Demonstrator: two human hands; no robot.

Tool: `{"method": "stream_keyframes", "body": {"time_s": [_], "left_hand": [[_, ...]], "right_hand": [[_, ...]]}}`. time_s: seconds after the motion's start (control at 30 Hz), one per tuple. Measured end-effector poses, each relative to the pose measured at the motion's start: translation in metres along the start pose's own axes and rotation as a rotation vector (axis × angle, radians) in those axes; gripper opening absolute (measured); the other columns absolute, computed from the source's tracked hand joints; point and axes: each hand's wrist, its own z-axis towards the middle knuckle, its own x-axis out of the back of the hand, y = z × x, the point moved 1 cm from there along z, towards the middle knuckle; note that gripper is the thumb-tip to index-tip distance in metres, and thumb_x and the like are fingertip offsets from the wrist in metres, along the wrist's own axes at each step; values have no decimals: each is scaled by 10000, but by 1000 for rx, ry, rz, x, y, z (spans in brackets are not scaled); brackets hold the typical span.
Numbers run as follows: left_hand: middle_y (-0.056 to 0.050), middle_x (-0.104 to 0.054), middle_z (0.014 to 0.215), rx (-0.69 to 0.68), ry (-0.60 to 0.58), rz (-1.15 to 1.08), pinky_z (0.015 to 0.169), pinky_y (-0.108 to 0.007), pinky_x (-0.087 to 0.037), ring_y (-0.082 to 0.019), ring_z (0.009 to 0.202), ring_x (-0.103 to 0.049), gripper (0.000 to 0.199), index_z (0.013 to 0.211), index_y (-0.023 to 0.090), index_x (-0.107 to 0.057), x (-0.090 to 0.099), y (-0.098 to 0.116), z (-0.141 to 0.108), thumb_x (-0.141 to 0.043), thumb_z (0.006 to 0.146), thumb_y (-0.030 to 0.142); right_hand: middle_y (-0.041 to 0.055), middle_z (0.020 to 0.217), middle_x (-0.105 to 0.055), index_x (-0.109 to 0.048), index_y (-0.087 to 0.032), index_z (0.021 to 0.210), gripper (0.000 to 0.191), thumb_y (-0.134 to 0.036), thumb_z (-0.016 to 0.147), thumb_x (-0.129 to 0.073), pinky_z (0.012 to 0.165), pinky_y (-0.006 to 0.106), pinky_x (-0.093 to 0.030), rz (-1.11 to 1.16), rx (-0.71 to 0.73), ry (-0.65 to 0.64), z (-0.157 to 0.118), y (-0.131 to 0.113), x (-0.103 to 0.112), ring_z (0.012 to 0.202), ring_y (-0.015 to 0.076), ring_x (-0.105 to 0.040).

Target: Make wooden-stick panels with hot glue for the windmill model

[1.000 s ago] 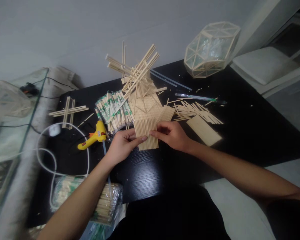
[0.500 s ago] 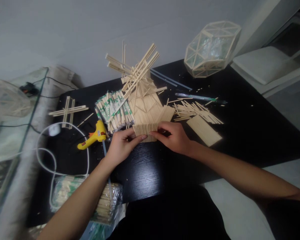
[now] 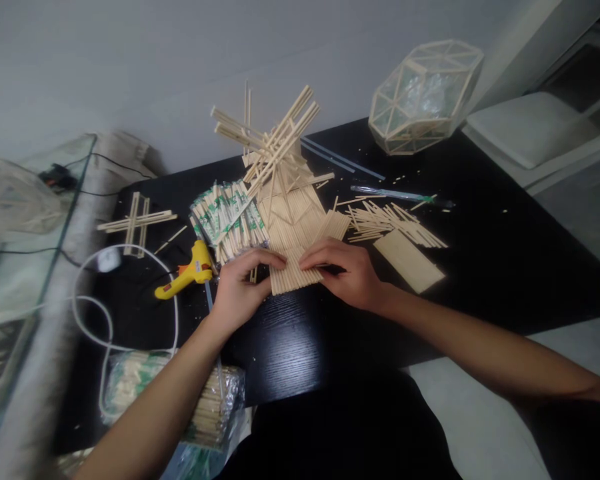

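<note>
A small panel of wooden sticks laid side by side is held between my two hands, just above the black table. My left hand is closed on its left edge, thumb underneath and fingers on top. My right hand grips the right edge with fingertips over its upper face. Right behind stands a windmill model of wooden sticks, with crossed blades at its top. Another stick panel leans at the model's right side, partly hidden by my right hand.
A yellow glue gun lies left of my left hand, near wrapped chopsticks. Loose sticks and a flat wooden board lie to the right. A faceted stick-framed shape stands at the back; a white cable loops at left.
The stick panel has tilted, its near edge coming toward me, so its broad face now shows. My left fingers have moved onto its upper face. The other things have stayed in place.
</note>
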Motion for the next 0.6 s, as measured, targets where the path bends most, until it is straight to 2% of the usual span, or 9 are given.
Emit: {"method": "stream_keyframes", "body": {"time_s": [0.23, 0.37, 0.43, 0.6], "left_hand": [[-45, -772, 955, -10, 24, -13, 893, -355, -567, -193, 925, -718, 94, 858, 228, -739, 1, -5, -2, -788, 862, 148], [-54, -769, 953, 21, 70, -29, 901, -370, -569, -202, 927, -718, 86, 837, 220, -725, 0, -7, -3, -807, 857, 203], [-47, -760, 944, 75, 124, -36, 890, -362, -571, -200, 922, -714, 116, 850, 215, -712, 0, -7, -3, -824, 847, 245], [12, -718, 833, 243, 305, -151, 731, -275, -578, -148, 768, -686, 302, 851, 211, -624, 0, -2, 1, -879, 788, 361]], "right_hand": [[43, 978, -809, -773, -252, 954, 131, -156, 936, -687, 882, 376, -609, 36, -77, 8, -2, 3, 0, 933, 208, -759], [39, 954, -811, -786, -249, 933, 61, -206, 905, -752, 874, 375, -616, 36, -222, 58, -1, 10, -1, 894, 212, -756], [41, 929, -811, -796, -241, 918, 36, -263, 891, -789, 858, 373, -624, 66, -318, 102, 0, 15, -1, 870, 212, -756], [40, 885, -818, -823, -226, 905, 187, -395, 836, -861, 853, 382, -645, 265, -519, 135, 2, 22, 1, 822, 203, -772]]}}
